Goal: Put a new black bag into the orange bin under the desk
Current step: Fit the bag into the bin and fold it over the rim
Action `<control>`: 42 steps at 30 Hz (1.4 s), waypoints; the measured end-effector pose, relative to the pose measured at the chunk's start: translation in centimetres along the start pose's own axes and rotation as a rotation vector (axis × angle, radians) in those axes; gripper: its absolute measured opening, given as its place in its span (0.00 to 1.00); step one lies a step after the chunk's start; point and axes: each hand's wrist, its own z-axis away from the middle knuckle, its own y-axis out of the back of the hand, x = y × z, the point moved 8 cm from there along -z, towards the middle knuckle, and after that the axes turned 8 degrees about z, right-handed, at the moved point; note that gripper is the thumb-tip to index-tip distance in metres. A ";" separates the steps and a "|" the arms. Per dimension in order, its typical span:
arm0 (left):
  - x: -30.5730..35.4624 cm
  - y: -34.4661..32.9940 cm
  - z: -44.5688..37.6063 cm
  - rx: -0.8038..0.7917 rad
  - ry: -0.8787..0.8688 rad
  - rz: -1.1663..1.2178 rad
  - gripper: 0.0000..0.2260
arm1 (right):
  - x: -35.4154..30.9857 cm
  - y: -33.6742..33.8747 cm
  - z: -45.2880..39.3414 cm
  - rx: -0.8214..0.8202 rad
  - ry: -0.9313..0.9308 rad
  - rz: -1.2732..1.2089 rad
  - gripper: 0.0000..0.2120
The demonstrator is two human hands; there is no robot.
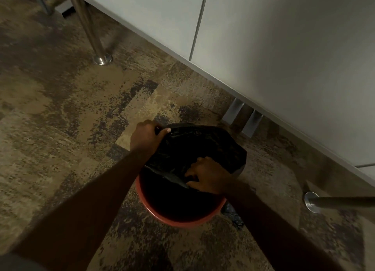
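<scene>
Between left hand (145,137) and right hand (205,177), both clenched on it, black bag (194,147) is stretched over orange bin (180,220); slippage risked, near rim uncovered.

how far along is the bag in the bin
Done: the black bag is at the orange bin, draped over its far side. In hand: the left hand grips the bag's far edge, the right hand its near part. Left: the near rim shows bare orange, unlined.
</scene>
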 end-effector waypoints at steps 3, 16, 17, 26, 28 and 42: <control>0.7 -1.0 -1.0 -0.047 -0.028 -0.103 0.13 | -1.6 -0.9 1.2 0.013 0.050 -0.070 0.13; -5.4 -2.8 -3.0 -0.164 0.379 0.162 0.13 | -9.7 -4.2 10.8 0.315 0.095 -0.273 0.03; -5.7 -2.9 -3.0 -0.176 0.394 0.182 0.14 | -9.9 -4.6 11.1 0.336 0.079 -0.256 0.05; -7.9 -4.1 -1.1 -0.303 0.446 0.516 0.10 | -11.2 -8.2 10.4 0.220 0.156 -0.078 0.16; -8.9 -4.0 -0.6 -0.329 0.452 0.608 0.11 | -11.6 -8.6 10.4 0.263 0.190 -0.048 0.14; -12.1 -1.9 3.5 -0.152 0.384 0.686 0.09 | -5.1 -12.1 10.9 0.182 -0.143 0.062 0.22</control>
